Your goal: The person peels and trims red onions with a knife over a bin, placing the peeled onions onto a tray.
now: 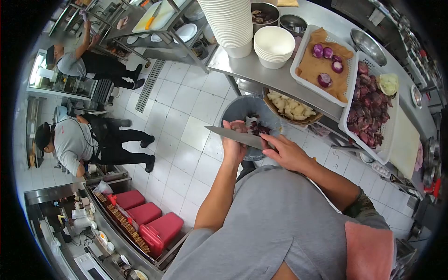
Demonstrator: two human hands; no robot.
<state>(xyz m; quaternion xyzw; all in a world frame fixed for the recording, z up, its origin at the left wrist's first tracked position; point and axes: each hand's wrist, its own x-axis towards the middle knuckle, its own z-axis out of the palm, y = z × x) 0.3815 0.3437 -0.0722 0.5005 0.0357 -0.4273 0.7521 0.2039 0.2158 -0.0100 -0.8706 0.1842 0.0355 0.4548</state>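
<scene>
My right hand [290,153] is closed around the handle of a kitchen knife [240,135]. Its long blade points left, across the front of my left hand [232,148]. The fingers of my left hand curl round a pinkish-red piece [239,126], probably a red onion, partly hidden by fingers and blade. Both hands are over a grey bin [232,108] with dark red and whitish onion peelings [257,127] inside. Up on the counter, several peeled red onions [325,80] lie on brown lining in a white tray [298,65]. Beside it a white basket [388,135] holds many unpeeled red onions [368,108].
A steel counter [280,84] carries stacked white tubs [228,28], bowls [274,44] and a cutting board [405,144]. Under it is a basket of pale chunks [290,106]. Two co-workers [70,140] stand at the left. Red-lidded containers [161,228] are at lower left, beyond white floor tiles [186,158].
</scene>
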